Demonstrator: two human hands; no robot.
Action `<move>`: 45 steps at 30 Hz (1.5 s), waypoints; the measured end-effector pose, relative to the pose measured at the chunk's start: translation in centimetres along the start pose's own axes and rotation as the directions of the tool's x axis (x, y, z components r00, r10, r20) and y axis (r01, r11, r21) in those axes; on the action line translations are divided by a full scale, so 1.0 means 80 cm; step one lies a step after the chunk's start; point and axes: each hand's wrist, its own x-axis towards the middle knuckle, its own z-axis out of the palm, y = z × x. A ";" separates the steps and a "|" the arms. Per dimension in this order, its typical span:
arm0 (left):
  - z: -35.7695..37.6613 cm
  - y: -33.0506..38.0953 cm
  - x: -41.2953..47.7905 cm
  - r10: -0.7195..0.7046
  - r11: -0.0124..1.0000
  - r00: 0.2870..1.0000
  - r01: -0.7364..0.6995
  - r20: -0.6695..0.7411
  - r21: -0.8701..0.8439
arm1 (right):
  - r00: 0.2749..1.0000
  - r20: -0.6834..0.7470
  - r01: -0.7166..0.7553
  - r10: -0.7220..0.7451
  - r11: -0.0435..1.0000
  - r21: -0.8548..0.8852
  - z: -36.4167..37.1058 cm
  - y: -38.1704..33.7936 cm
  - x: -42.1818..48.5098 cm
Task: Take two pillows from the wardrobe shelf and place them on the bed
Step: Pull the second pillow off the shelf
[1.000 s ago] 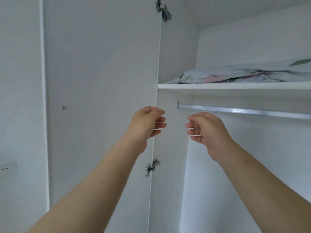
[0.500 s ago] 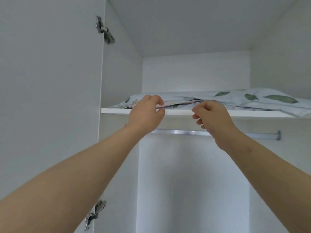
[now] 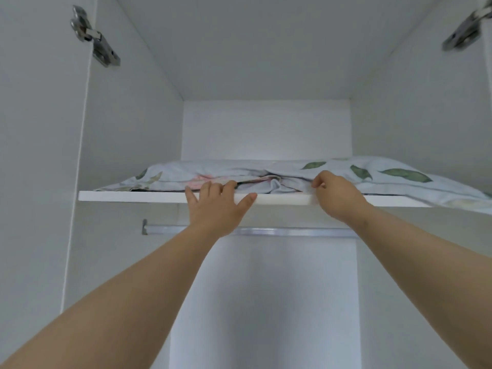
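Two flat pillows in pale blue cases with green leaf and pink flower prints lie side by side on the white wardrobe shelf (image 3: 133,196) above me. The left pillow (image 3: 170,174) reaches the shelf's left end, and the right pillow (image 3: 386,174) hangs over the front edge at far right. My left hand (image 3: 217,206) has its fingers spread and straight, fingertips over the shelf edge touching the left pillow's front hem. My right hand (image 3: 338,194) has curled fingers at the front edge of the right pillow; whether they pinch the fabric is hidden.
The open wardrobe has white side walls and a white ceiling close above the pillows. A metal hanging rail (image 3: 266,231) runs under the shelf. Door hinges sit at upper left (image 3: 93,35) and upper right (image 3: 466,33).
Both hands have risen from below the rail to the shelf edge. My left hand opened out from a loose curl and now touches the left pillow. The view has tilted upward.
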 end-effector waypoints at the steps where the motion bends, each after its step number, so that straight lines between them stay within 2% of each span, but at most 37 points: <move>1: 0.002 -0.001 0.003 0.013 1.000 1.000 -0.012 -0.021 0.020 | 1.000 0.012 -0.009 0.010 1.000 -0.014 0.004 0.005 0.006; 3: 0.000 0.001 0.015 0.007 1.000 0.998 -0.008 -0.059 -0.019 | 0.999 0.018 -0.033 0.034 0.999 -0.035 0.010 0.011 0.019; 6: -0.007 0.006 0.038 0.052 0.998 0.998 -0.054 -0.030 -0.044 | 0.996 0.026 -0.082 0.082 0.997 -0.006 0.015 0.010 0.036; 8: -0.011 0.012 0.050 0.083 0.997 0.996 -0.083 0.044 0.005 | 0.994 0.026 -0.101 0.102 0.994 -0.030 0.015 0.006 0.042; 10: -0.013 0.020 0.065 0.046 0.998 0.991 -0.050 0.124 0.030 | 0.993 0.036 -0.112 0.113 0.993 -0.042 0.016 0.006 0.045; 13: -0.008 0.021 0.087 -0.005 0.999 0.978 0.013 0.208 -0.036 | 0.995 0.031 -0.093 0.094 0.995 -0.043 0.018 0.011 0.046; 16: -0.006 0.016 0.100 -0.094 0.967 0.986 0.123 0.136 -0.223 | 0.997 0.022 -0.079 0.081 0.995 -0.055 0.018 0.013 0.048; 18: -0.004 0.015 0.095 -0.154 0.963 0.988 0.153 0.016 -0.220 | 0.997 0.033 -0.068 0.069 0.996 -0.052 0.021 0.014 0.046; 21: -0.003 0.016 0.088 -0.078 0.974 0.986 0.044 -0.147 -0.220 | 0.998 0.031 -0.055 0.056 0.998 -0.034 0.019 0.014 0.047; 24: -0.008 0.012 0.075 -0.037 0.964 0.975 -0.023 -0.218 -0.264 | 0.999 0.025 -0.048 0.048 0.999 -0.005 0.018 0.013 0.042; 28: -0.019 -0.008 0.055 0.061 0.972 0.988 -0.092 -0.144 -0.216 | 0.999 -0.019 -0.041 0.041 0.999 0.026 0.016 0.011 0.034; 31: -0.028 -0.027 0.042 0.047 0.950 0.993 -0.079 -0.112 -0.303 | 0.999 -0.014 -0.037 0.037 0.999 0.021 0.013 0.010 0.031; 36: -0.029 -0.020 0.025 0.049 0.958 0.983 -0.096 -0.174 -0.270 | 1.000 0.031 -0.005 0.004 0.999 0.041 0.006 0.009 0.028; 39: -0.037 -0.015 0.010 0.036 0.941 0.973 -0.110 -0.228 -0.320 | 0.995 0.092 0.033 -0.039 0.997 0.063 0.001 0.012 0.022; 40: -0.039 -0.013 0.001 0.047 0.947 0.967 -0.123 -0.249 -0.298 | 0.993 0.106 0.056 -0.060 0.997 0.044 0.000 0.014 0.018; 43: -0.041 -0.006 -0.039 0.146 0.981 0.954 -0.174 -0.260 -0.090 | 0.994 0.097 0.056 -0.049 0.997 -0.060 -0.007 0.019 0.005; 45: -0.046 -0.005 -0.060 0.186 0.978 0.953 -0.202 -0.237 -0.043 | 0.997 0.054 0.057 -0.049 0.985 -0.165 -0.015 0.016 -0.004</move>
